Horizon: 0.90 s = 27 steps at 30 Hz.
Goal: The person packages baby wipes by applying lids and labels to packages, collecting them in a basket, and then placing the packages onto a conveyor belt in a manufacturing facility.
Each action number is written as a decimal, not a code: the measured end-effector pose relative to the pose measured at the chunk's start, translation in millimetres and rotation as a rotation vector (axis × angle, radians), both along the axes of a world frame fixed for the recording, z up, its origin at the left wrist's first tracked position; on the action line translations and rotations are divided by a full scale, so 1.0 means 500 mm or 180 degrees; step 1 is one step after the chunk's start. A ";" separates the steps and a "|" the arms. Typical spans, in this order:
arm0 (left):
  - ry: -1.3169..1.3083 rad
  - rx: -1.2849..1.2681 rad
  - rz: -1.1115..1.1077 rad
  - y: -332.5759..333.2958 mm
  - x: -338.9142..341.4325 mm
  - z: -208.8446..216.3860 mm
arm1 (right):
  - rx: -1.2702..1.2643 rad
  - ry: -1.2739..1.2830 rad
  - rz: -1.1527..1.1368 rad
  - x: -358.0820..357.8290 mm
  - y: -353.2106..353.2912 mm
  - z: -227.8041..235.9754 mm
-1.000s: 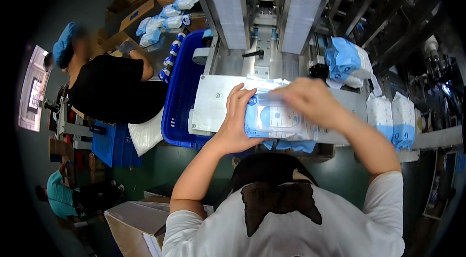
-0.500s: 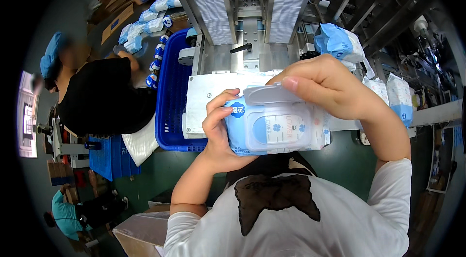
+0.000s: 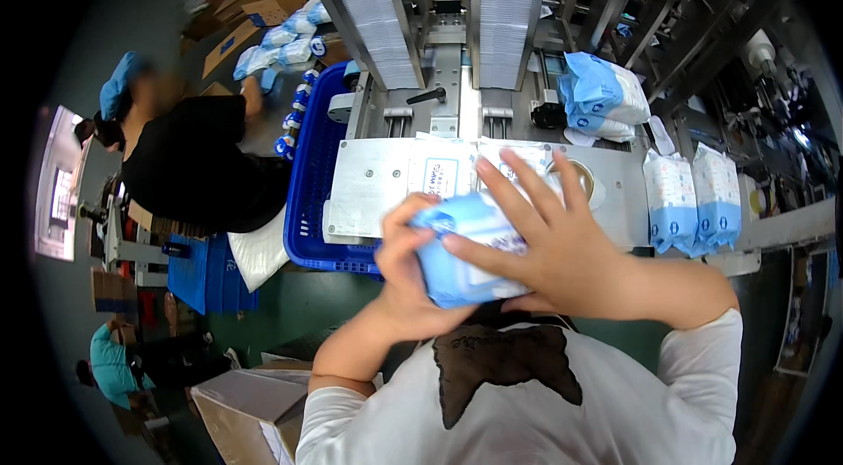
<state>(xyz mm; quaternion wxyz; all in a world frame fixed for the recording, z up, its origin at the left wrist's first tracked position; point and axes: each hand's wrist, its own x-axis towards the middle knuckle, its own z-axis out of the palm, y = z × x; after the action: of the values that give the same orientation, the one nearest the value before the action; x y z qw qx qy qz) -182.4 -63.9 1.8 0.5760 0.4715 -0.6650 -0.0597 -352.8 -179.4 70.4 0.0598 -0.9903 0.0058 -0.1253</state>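
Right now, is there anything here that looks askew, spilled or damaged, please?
Slightly askew: at right, the piled packs lie crookedly on one another, while two packs nearer the person sit neatly side by side. I see no spill; the held pack is too blurred to judge.

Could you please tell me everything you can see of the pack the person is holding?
The pack is plump and soft-looking, apparently of plastic film, light blue and white with some darker print. It is held slightly askew before the person's chest, by the near edge of a pale machine plate. The left hand grips its left end; the right hand spreads across its right part. Blur hides finer details.
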 end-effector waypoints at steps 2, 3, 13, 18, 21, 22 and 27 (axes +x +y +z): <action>-0.0053 0.0390 0.0015 0.016 -0.053 -0.007 | 0.0098 0.0278 -0.0027 -0.035 0.002 -0.035; 0.0013 0.0645 -0.0052 0.019 -0.075 -0.014 | 0.0380 0.0612 0.0026 -0.059 -0.006 -0.037; -0.1626 0.2420 0.2172 -0.080 -0.010 -0.065 | 0.3456 -0.0001 -0.1060 -0.308 -0.036 -0.137; -0.1236 0.2893 0.2130 -0.105 0.036 -0.119 | 0.4147 -0.0701 -0.1922 -0.448 0.009 -0.149; -0.1358 0.3185 0.2213 -0.077 0.050 -0.122 | 0.4121 -0.0991 -0.2253 -0.552 0.015 -0.126; -0.1246 0.3367 0.2190 -0.069 0.057 -0.104 | 0.4142 -0.1177 -0.2278 -0.587 0.012 -0.117; 0.1035 0.1931 0.1799 -0.032 0.155 -0.140 | 0.4199 -0.3268 -0.2934 -0.836 -0.009 -0.108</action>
<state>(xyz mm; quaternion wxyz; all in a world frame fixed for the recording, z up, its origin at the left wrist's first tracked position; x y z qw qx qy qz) -105.1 -79.7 -68.3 0.5024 0.7670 -0.3632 -0.1657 -770.9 -183.7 16.3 0.5461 -0.4814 0.4380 -0.5274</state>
